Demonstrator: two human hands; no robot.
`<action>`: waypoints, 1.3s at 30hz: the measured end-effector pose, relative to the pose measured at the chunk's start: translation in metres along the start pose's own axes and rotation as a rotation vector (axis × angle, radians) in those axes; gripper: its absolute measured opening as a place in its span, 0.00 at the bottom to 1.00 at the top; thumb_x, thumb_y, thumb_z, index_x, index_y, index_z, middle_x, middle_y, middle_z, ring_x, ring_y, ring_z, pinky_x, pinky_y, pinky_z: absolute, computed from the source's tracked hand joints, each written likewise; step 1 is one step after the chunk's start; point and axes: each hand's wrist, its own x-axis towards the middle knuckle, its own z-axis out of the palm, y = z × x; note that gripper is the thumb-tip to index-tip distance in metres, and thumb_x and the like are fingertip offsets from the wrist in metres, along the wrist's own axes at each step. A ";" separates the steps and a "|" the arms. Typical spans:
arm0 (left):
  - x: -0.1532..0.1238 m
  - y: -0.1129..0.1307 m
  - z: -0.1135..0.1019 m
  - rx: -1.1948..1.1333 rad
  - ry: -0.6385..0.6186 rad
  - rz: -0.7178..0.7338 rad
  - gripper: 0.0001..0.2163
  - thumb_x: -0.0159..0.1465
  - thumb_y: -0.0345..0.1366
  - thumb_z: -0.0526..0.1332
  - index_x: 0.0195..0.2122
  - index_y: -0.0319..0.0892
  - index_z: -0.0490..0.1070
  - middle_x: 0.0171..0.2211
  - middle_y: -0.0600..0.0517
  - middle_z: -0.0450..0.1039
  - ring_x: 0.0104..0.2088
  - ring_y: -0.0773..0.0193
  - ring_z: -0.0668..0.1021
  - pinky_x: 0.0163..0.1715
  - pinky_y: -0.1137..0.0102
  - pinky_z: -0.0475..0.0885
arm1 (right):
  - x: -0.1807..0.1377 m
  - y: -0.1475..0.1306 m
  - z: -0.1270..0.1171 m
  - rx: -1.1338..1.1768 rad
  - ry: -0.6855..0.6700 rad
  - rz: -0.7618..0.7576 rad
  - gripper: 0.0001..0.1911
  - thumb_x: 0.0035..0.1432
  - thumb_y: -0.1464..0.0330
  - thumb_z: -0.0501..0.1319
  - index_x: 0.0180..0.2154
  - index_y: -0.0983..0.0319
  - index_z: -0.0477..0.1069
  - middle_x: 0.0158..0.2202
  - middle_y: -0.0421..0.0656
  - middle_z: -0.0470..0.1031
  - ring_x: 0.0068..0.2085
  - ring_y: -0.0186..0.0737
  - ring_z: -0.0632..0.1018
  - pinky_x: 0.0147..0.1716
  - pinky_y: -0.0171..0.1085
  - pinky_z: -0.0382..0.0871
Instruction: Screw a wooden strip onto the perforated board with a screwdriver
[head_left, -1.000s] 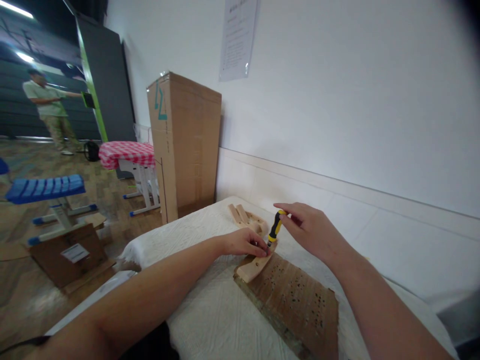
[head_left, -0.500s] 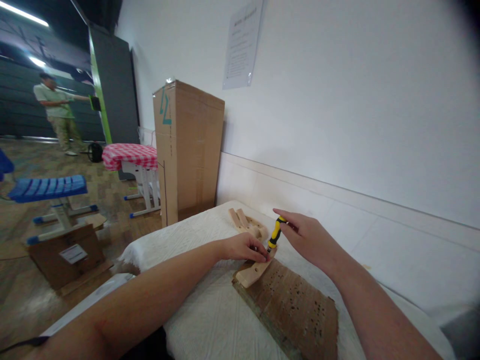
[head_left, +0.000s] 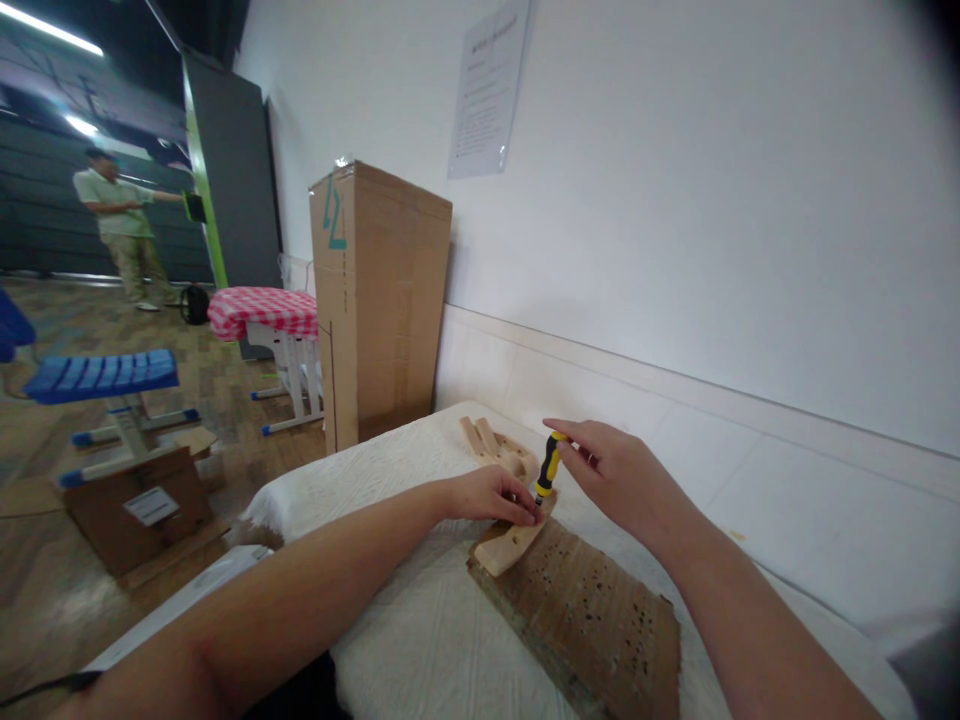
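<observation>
A pale wooden piece (head_left: 510,543) lies on the near end of a brown cardboard slab (head_left: 592,610) dotted with small holes. My left hand (head_left: 491,494) presses on the piece, its fingers pinched at the tip of a yellow-and-black screwdriver (head_left: 548,468). The screwdriver stands almost upright on the wood. My right hand (head_left: 619,476) is closed on the top of its handle. More wooden parts (head_left: 496,447) lie just behind, near the wall.
The work sits on a white textured cloth (head_left: 420,620) beside a white wall. A tall cardboard box (head_left: 379,300) stands at the table's far end. On the floor to the left are a checkered table (head_left: 262,310), blue benches (head_left: 101,375), a small box (head_left: 135,505). A person (head_left: 120,225) stands far off.
The view has shifted slightly. My right hand's fingers have turned a little on the screwdriver handle. My left hand stays on the wooden piece.
</observation>
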 end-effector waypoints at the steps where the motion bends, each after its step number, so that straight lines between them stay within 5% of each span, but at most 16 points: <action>1: 0.000 0.001 0.000 0.001 -0.001 0.002 0.11 0.56 0.39 0.64 0.38 0.40 0.77 0.33 0.52 0.75 0.32 0.68 0.72 0.35 0.73 0.65 | 0.000 0.000 -0.001 -0.018 -0.006 -0.002 0.17 0.61 0.67 0.49 0.46 0.63 0.73 0.38 0.47 0.78 0.37 0.40 0.77 0.39 0.39 0.69; 7: -0.002 0.005 0.000 0.017 0.022 -0.033 0.10 0.56 0.38 0.64 0.38 0.41 0.77 0.31 0.53 0.75 0.31 0.69 0.72 0.34 0.74 0.64 | 0.002 0.003 -0.002 -0.217 -0.072 0.169 0.19 0.60 0.57 0.51 0.26 0.61 0.72 0.26 0.44 0.75 0.28 0.41 0.74 0.28 0.39 0.64; 13: -0.001 0.000 0.000 0.010 0.010 -0.013 0.11 0.56 0.39 0.64 0.38 0.40 0.77 0.32 0.52 0.75 0.31 0.69 0.72 0.34 0.73 0.64 | -0.002 -0.001 -0.005 -0.064 -0.103 0.058 0.19 0.60 0.64 0.52 0.49 0.64 0.71 0.39 0.48 0.78 0.33 0.40 0.77 0.36 0.38 0.68; 17: 0.000 -0.003 0.000 0.017 0.013 -0.017 0.11 0.56 0.40 0.65 0.38 0.40 0.77 0.33 0.52 0.75 0.33 0.68 0.72 0.35 0.73 0.65 | -0.003 -0.004 -0.009 -0.027 -0.105 0.058 0.18 0.59 0.66 0.51 0.49 0.62 0.70 0.33 0.45 0.79 0.31 0.39 0.77 0.31 0.36 0.67; 23: -0.001 0.000 0.000 0.028 0.008 0.001 0.12 0.56 0.40 0.64 0.38 0.40 0.77 0.33 0.51 0.75 0.32 0.68 0.72 0.35 0.73 0.65 | -0.001 0.001 -0.004 -0.264 -0.141 0.058 0.15 0.61 0.61 0.50 0.35 0.60 0.72 0.27 0.45 0.77 0.28 0.42 0.76 0.26 0.37 0.63; 29: -0.001 0.000 0.000 0.026 0.020 -0.025 0.12 0.56 0.40 0.64 0.39 0.40 0.77 0.33 0.51 0.75 0.32 0.68 0.72 0.35 0.73 0.65 | -0.005 0.001 -0.003 -0.190 -0.126 -0.014 0.22 0.61 0.72 0.45 0.53 0.67 0.67 0.42 0.52 0.78 0.40 0.44 0.78 0.40 0.40 0.67; 36: -0.001 0.002 0.000 0.035 0.013 -0.005 0.11 0.56 0.39 0.64 0.38 0.40 0.77 0.33 0.51 0.76 0.33 0.67 0.73 0.36 0.73 0.65 | 0.000 0.002 -0.009 -0.380 -0.180 0.160 0.24 0.64 0.58 0.44 0.27 0.61 0.72 0.25 0.47 0.76 0.28 0.44 0.77 0.26 0.38 0.62; 39: -0.001 0.001 0.000 0.030 0.011 0.007 0.12 0.57 0.39 0.64 0.39 0.39 0.77 0.34 0.50 0.76 0.33 0.67 0.73 0.36 0.73 0.65 | -0.001 0.004 -0.010 -0.307 -0.193 0.155 0.26 0.64 0.56 0.44 0.25 0.59 0.72 0.24 0.46 0.77 0.28 0.43 0.77 0.27 0.37 0.62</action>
